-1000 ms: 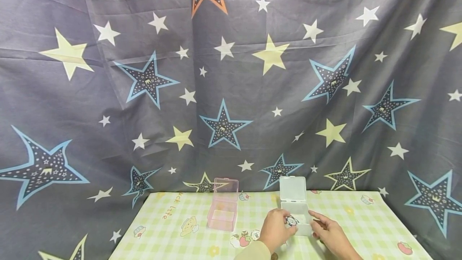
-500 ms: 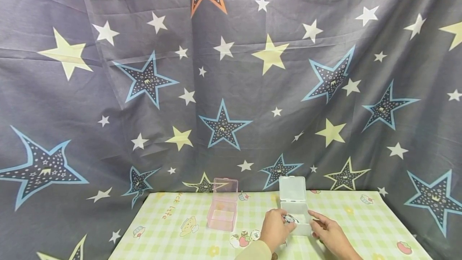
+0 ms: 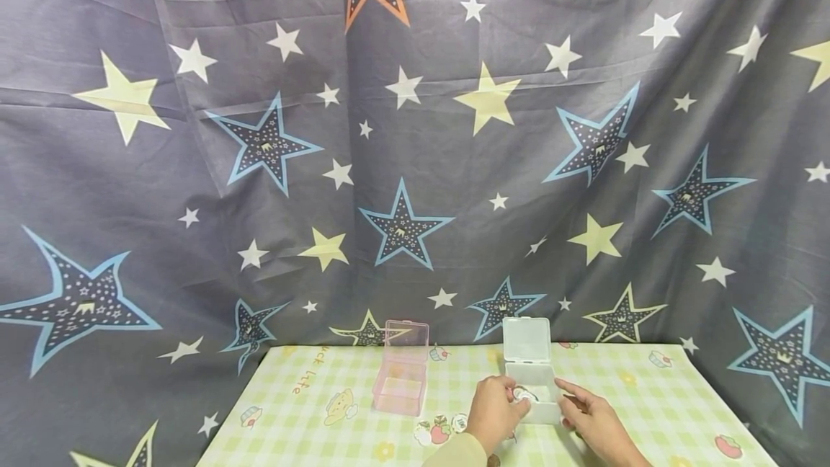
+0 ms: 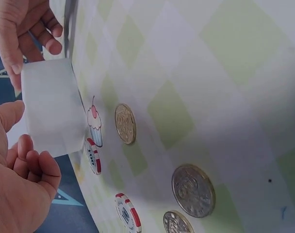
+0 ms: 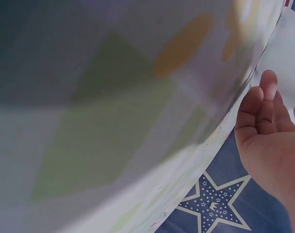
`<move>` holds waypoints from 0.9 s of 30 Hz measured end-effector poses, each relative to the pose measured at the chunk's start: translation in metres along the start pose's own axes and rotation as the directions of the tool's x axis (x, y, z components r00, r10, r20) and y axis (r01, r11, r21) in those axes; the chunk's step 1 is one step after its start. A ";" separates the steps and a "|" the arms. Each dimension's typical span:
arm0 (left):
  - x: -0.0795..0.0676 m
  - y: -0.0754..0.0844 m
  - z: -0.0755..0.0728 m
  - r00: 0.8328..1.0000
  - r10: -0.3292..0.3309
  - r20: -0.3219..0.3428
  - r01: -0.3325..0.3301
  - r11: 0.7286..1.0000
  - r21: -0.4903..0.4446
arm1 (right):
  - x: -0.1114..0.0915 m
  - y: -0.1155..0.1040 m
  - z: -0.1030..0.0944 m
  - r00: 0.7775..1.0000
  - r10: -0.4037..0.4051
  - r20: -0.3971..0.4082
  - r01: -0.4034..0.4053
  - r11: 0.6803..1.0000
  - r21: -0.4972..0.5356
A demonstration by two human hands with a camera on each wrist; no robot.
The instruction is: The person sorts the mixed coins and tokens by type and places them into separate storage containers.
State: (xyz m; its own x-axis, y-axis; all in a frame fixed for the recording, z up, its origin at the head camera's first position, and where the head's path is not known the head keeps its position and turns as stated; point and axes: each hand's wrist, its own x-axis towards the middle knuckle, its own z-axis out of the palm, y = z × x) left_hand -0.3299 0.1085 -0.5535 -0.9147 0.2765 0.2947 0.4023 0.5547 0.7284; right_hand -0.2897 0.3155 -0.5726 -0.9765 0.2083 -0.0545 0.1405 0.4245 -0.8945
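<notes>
In the head view, a white plastic box stands on the table with its lid raised. My left hand is at its left side, thumb by the front rim. It pinches a small round poker chip, pale with a dark edge, over the box's opening. My right hand holds the box at its right wall. In the left wrist view, the right thumb lies over the box's top edge, and the other fingers curl loosely beside it. The box hides the chip's lower surroundings there.
A pink transparent box with its lid raised stands to the left. Red-edged chips and several coins lie on the checkered tablecloth in front of the box. A star-patterned curtain hangs behind.
The chip at the left fingertips has turned from showing its patterned face to a more slanted view. Both hands and the boxes keep nearly the same places.
</notes>
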 end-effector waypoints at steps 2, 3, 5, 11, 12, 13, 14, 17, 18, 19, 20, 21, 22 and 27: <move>-0.002 -0.002 -0.003 1.000 0.013 0.006 -0.013 1.000 -0.011 | -0.001 0.000 0.000 1.000 0.005 0.000 -0.005 1.000 -0.003; -0.002 -0.003 -0.006 1.000 0.021 0.011 -0.021 1.000 -0.018 | -0.001 -0.001 0.000 1.000 0.006 0.001 -0.006 1.000 -0.004; -0.003 -0.008 -0.011 0.999 0.038 0.022 -0.037 0.999 -0.029 | -0.002 -0.001 0.000 1.000 0.007 0.000 -0.007 1.000 -0.004; -0.001 -0.029 -0.033 0.999 0.052 0.015 -0.052 0.999 -0.002 | -0.001 -0.002 0.000 1.000 0.026 0.009 -0.026 1.000 -0.015; -0.001 -0.032 -0.039 0.999 0.048 0.016 -0.048 0.999 0.005 | -0.001 -0.001 0.000 1.000 0.028 0.010 -0.028 0.999 -0.020; -0.002 -0.035 -0.044 0.999 0.042 0.016 -0.042 0.999 0.011 | -0.001 -0.001 0.000 1.000 0.026 0.010 -0.026 0.999 -0.023; -0.002 -0.038 -0.050 0.999 0.037 0.019 -0.037 0.999 0.014 | -0.001 -0.001 0.000 1.000 0.022 0.009 -0.022 0.999 -0.024; -0.004 -0.048 -0.066 0.999 0.015 0.038 -0.016 1.000 0.027 | -0.001 0.000 0.000 1.000 0.006 0.000 -0.006 1.000 -0.027; -0.005 -0.052 -0.071 0.999 0.010 0.045 -0.011 1.000 0.029 | -0.001 0.001 0.000 1.000 0.003 -0.003 -0.003 1.000 -0.024; -0.006 -0.055 -0.075 0.998 -0.002 0.059 0.000 1.000 0.031 | -0.001 0.000 0.000 1.000 0.001 -0.006 -0.002 1.000 -0.022; -0.007 -0.059 -0.079 0.997 -0.014 0.074 0.011 0.999 0.030 | -0.001 0.000 0.000 1.000 0.001 -0.005 -0.001 1.000 -0.017; -0.008 -0.063 -0.083 0.996 -0.024 0.091 0.021 0.999 0.030 | -0.001 0.000 0.000 1.000 0.002 -0.002 -0.002 1.000 -0.015; -0.009 -0.066 -0.087 0.993 -0.034 0.110 0.031 0.999 0.029 | -0.001 0.000 0.000 1.000 0.003 0.001 -0.003 1.000 -0.015; -0.016 -0.076 -0.099 0.981 -0.048 0.188 0.036 0.997 0.067 | 0.001 -0.001 0.000 1.000 0.009 0.014 -0.009 1.000 -0.019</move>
State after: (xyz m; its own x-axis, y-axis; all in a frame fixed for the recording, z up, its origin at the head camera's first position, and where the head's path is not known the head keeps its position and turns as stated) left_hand -0.3492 -0.0163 -0.5522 -0.9096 0.3920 0.1374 0.3703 0.6156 0.6957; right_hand -0.2908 0.3158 -0.5720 -0.9774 0.1996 -0.0692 0.1525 0.4397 -0.8851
